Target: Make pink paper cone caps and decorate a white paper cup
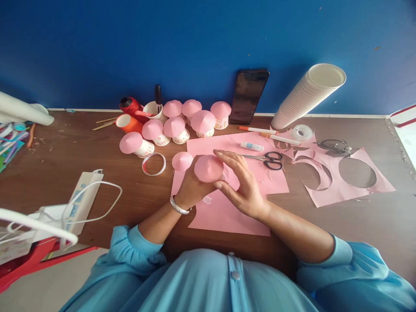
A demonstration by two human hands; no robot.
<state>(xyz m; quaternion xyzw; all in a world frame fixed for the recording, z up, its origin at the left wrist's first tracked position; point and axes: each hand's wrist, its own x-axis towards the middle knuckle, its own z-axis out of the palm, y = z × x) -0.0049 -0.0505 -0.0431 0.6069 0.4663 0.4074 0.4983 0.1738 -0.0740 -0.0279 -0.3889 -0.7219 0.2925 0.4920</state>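
Note:
My left hand (191, 187) is closed around a cup hidden under a pink paper cone (208, 168), holding it up over the pink paper sheet (227, 212). My right hand (242, 184) is beside the cone with fingers stretched out, fingertips touching its right edge. A loose pink cone (182, 160) lies just left of the held one. Behind stand several paper cups topped with pink cones (175, 126). Scissors (269, 159) and a small glue bottle (251, 146) lie on the paper to the right.
A tall stack of white cups (308, 95) leans at the back right, a phone (248, 96) rests against the blue wall. Cut pink scraps (344, 182), tape rolls (154, 164), pens and a power strip (82, 197) lie on the wooden table (130, 203).

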